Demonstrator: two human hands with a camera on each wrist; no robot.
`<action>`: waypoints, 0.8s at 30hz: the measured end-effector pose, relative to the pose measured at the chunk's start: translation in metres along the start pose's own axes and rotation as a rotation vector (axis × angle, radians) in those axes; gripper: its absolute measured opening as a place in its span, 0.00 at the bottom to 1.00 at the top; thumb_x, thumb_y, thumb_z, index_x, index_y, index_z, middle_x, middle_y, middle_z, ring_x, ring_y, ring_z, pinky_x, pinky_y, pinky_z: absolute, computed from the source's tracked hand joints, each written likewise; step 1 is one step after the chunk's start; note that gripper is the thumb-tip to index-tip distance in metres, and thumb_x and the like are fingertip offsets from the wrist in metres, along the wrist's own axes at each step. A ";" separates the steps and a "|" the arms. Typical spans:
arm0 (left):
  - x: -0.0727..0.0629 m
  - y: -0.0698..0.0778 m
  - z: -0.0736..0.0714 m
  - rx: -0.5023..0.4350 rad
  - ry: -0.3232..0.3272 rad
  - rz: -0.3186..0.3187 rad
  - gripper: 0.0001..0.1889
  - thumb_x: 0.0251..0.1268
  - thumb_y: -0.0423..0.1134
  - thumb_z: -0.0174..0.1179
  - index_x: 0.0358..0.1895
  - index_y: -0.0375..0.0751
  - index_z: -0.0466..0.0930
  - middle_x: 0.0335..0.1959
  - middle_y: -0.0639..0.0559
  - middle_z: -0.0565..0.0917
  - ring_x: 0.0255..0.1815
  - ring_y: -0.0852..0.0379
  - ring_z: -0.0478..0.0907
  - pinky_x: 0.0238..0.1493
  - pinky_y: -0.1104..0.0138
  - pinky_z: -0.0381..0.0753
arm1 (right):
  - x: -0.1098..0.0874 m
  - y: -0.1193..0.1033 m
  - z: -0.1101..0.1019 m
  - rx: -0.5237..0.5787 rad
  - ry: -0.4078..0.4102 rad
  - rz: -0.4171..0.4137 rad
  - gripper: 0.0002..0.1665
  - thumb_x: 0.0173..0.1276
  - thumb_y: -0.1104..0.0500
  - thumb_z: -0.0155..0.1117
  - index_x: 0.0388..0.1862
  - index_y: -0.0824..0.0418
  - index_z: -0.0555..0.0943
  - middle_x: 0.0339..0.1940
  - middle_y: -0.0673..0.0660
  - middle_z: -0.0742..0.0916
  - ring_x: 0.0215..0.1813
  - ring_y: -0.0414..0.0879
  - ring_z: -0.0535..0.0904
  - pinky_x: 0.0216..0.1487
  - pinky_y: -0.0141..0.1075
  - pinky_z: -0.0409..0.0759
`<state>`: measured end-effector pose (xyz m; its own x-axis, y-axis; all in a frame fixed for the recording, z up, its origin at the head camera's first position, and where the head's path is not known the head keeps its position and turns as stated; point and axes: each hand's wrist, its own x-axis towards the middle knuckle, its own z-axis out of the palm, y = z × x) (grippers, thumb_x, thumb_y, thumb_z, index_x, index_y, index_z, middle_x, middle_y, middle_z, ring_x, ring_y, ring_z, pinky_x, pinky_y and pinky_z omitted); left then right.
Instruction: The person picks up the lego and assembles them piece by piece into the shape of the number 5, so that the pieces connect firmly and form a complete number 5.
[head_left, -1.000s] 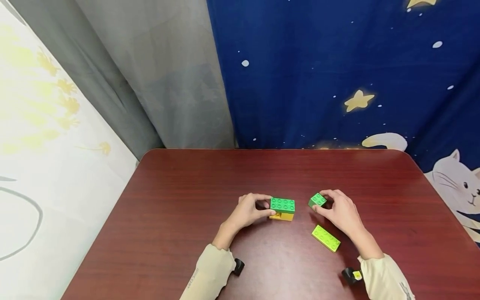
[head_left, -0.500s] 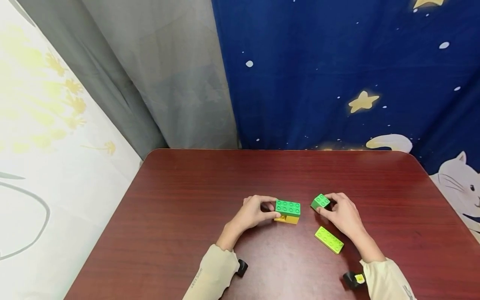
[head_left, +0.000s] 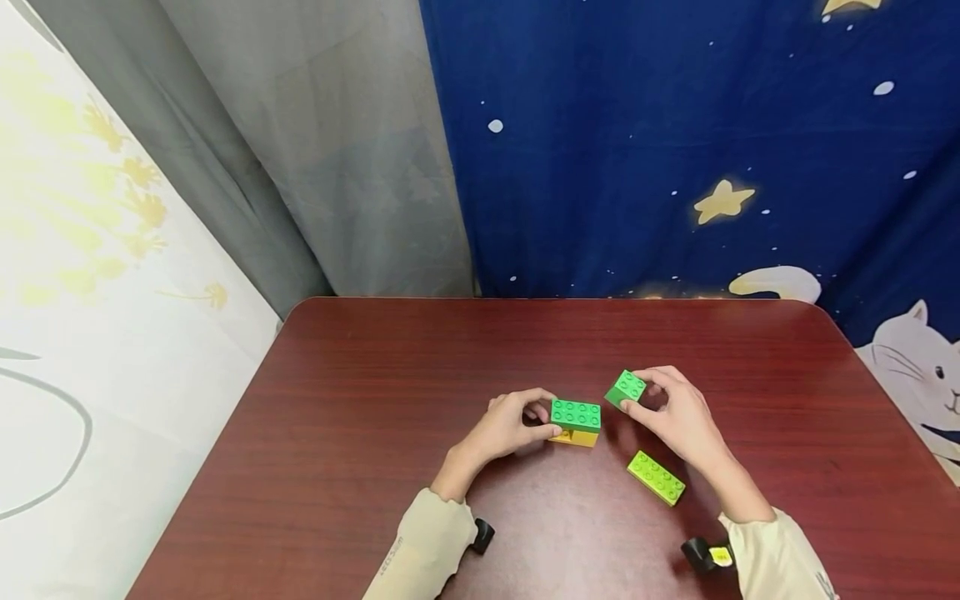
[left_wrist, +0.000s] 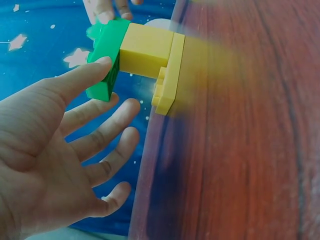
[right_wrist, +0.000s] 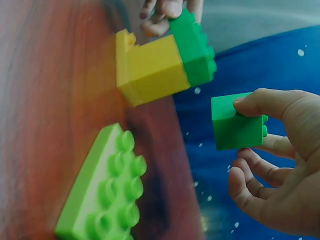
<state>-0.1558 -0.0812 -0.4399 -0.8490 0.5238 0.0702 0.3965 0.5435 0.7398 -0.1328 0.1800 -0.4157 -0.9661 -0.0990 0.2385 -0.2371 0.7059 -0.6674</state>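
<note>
"Looking in remotely, I see a bare left hand (head_left: 517, 418) and right hand (head_left: 678, 417) in the lower half of the head view. What does the left one hold?"

"It pinches one end of a long green plastic brick (head_left: 576, 414) with eight round studs, right of centre, low in the frame. My left wrist view shows its lower fingers spread apart. Under the brick sits a yellow plastic block (left_wrist: 147, 47), joined to a thin yellow plastic plate (left_wrist: 172, 77)."

"And the other?"

"Just to the upper right, thumb and fingers pinch a small green plastic cube (head_left: 626, 387) with four studs, near the long brick but not touching it. In my right wrist view the lower fingers bend loosely; which finger meets the cube's far side I cannot tell."

"Anything on the reddish-brown table (head_left: 375, 400)?"

"A lime-green rectangular plastic brick (head_left: 656, 477) lies slantwise, lower right of centre. Beyond, a dark blue starry curtain (head_left: 600, 167) fills the upper right."
</note>
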 end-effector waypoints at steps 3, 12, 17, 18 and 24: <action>0.000 0.000 -0.001 -0.043 -0.023 -0.001 0.25 0.54 0.45 0.68 0.55 0.42 0.77 0.32 0.59 0.82 0.37 0.61 0.79 0.47 0.66 0.72 | 0.002 -0.010 -0.002 0.021 -0.003 -0.024 0.25 0.56 0.56 0.72 0.52 0.64 0.79 0.46 0.56 0.78 0.32 0.46 0.77 0.33 0.36 0.76; 0.000 0.000 -0.003 -0.207 -0.037 0.006 0.27 0.57 0.40 0.66 0.61 0.39 0.72 0.34 0.54 0.84 0.35 0.65 0.80 0.42 0.70 0.77 | 0.007 -0.031 -0.001 0.061 -0.049 -0.104 0.24 0.55 0.56 0.72 0.52 0.61 0.80 0.41 0.53 0.80 0.36 0.46 0.77 0.35 0.39 0.79; 0.000 -0.002 -0.002 -0.245 -0.034 0.004 0.25 0.58 0.40 0.66 0.59 0.42 0.75 0.36 0.54 0.84 0.36 0.66 0.80 0.37 0.71 0.77 | 0.008 -0.034 0.003 0.083 -0.082 -0.123 0.24 0.55 0.56 0.72 0.51 0.60 0.80 0.39 0.51 0.81 0.38 0.45 0.77 0.34 0.36 0.79; 0.000 -0.002 -0.002 -0.250 -0.033 0.004 0.24 0.58 0.40 0.65 0.58 0.42 0.75 0.36 0.54 0.84 0.36 0.66 0.80 0.37 0.71 0.78 | 0.008 -0.034 0.004 0.088 -0.085 -0.128 0.24 0.55 0.57 0.73 0.51 0.60 0.80 0.39 0.51 0.81 0.38 0.45 0.77 0.34 0.35 0.78; 0.001 -0.001 -0.001 -0.280 -0.030 -0.002 0.19 0.57 0.38 0.66 0.54 0.45 0.78 0.36 0.52 0.84 0.37 0.61 0.81 0.37 0.69 0.79 | 0.009 -0.039 0.011 0.115 -0.085 -0.141 0.24 0.53 0.59 0.74 0.50 0.60 0.79 0.34 0.50 0.80 0.34 0.44 0.76 0.32 0.36 0.78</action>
<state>-0.1580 -0.0819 -0.4402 -0.8374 0.5441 0.0516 0.2790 0.3445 0.8964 -0.1336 0.1440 -0.3947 -0.9264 -0.2533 0.2785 -0.3762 0.5966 -0.7089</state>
